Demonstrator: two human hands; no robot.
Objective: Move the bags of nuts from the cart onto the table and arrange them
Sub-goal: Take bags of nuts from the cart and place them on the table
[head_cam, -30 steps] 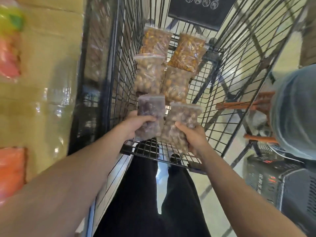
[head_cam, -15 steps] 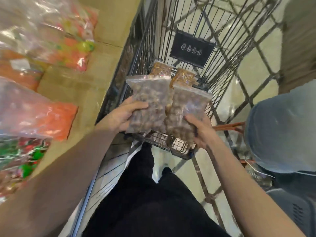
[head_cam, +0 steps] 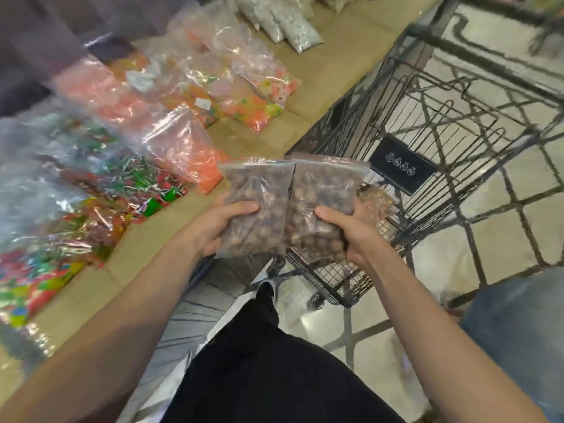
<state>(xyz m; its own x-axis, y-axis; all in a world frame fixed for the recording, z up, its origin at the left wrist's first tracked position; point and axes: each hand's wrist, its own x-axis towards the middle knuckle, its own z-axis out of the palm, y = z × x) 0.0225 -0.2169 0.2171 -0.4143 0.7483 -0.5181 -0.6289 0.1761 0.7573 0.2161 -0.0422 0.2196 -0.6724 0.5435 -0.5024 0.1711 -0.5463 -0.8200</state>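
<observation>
The left hand holds one bag of dark nuts, thumb on top. The right hand holds a second bag of nuts the same way. The bags touch side by side, up in the air between the worktop and the cart. The fingers under both bags are hidden. Another bag peeks out behind, blurry.

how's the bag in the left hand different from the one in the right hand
The left bag holds darker, purplish-brown nuts; the right bag holds lighter, tan-brown ones. The left bag is gripped by the left hand and sits nearer the table; the right bag is gripped by the right hand over the cart. Both are clear zip bags, held upright side by side with edges touching.
</observation>
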